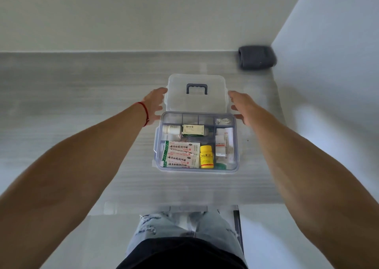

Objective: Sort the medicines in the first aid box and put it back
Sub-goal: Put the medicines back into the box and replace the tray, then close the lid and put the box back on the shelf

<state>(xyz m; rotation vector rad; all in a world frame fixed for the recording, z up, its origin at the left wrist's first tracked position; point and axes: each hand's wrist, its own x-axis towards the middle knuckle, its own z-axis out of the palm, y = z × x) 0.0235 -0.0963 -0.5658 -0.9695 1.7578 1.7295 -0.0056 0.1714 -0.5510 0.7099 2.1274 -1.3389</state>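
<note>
- Head view: a clear plastic first aid box [196,141] with divided compartments sits on the grey streaked surface [82,104].
- Just behind the box lies its translucent lid [196,102] with a dark handle [196,88].
- The left hand [154,104] and the right hand [239,106] flank the lid, fingers relaxed, grasping nothing.
- Inside the box: a yellow bottle [206,156], white plaster packets [181,154].
- Far right of the box, a dark grey rolled cloth [256,57].

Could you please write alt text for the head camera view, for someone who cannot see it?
Both hands, left and right, reach to either side of a clear lid lying behind an open first aid box of sorted medicines on a grey counter.
</note>
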